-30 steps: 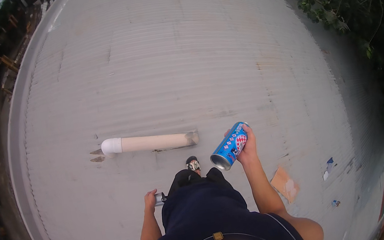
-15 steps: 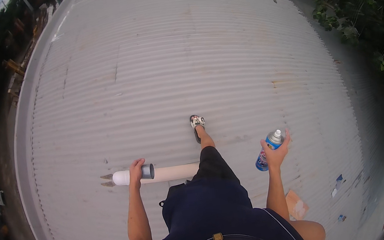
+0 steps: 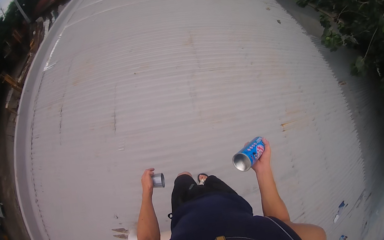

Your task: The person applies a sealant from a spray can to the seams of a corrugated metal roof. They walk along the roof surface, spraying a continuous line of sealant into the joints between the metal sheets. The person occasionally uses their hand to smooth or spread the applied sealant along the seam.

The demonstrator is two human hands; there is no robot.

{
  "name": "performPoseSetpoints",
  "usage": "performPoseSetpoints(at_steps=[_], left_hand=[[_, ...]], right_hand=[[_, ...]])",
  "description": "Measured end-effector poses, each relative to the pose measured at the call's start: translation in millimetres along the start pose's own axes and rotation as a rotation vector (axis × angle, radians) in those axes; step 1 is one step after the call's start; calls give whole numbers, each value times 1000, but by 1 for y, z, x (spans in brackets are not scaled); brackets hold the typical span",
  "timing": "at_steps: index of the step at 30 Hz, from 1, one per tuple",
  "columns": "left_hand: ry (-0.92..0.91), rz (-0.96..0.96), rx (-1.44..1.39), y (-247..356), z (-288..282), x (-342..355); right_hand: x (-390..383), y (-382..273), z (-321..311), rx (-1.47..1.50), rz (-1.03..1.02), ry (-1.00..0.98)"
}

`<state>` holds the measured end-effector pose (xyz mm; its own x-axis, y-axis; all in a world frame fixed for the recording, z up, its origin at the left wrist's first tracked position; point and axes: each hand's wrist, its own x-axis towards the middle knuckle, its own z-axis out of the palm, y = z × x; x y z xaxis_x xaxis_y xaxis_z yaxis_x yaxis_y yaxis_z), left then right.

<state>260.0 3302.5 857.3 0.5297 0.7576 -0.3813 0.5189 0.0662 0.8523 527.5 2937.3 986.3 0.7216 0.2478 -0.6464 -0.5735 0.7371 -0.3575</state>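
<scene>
My left hand (image 3: 147,180) is closed around a short grey cylinder (image 3: 159,180), whose round, hollow-looking end faces right. Off to the right, my right hand (image 3: 262,159) grips a blue spray can (image 3: 252,151) with red and white print. The can is tilted so its silvery, concave base points down-left toward me; its nozzle is out of sight. Both hands are held out in front of my body, well apart, above a corrugated grey metal roof (image 3: 188,95).
Behind my left forearm, a white-ended pale pipe (image 3: 132,238) lies on the roof beside two pointed dark marks (image 3: 120,233). A raised ledge (image 3: 21,140) borders the left side. Leafy branches (image 3: 362,30) overhang the right edge. Small blue scraps (image 3: 339,211) lie at lower right.
I have stepped forward over the roof, so the pale pipe has slid back beneath my left arm. The spray can has turned from nozzle up to base toward me. The orange scrap left view.
</scene>
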Motion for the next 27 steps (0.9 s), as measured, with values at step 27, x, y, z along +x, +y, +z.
performPoseSetpoints(at_steps=[27], left_hand=[[-57,-112,-104,363,56,580]], right_hand=[[419,28,347,-1373,-659,376]])
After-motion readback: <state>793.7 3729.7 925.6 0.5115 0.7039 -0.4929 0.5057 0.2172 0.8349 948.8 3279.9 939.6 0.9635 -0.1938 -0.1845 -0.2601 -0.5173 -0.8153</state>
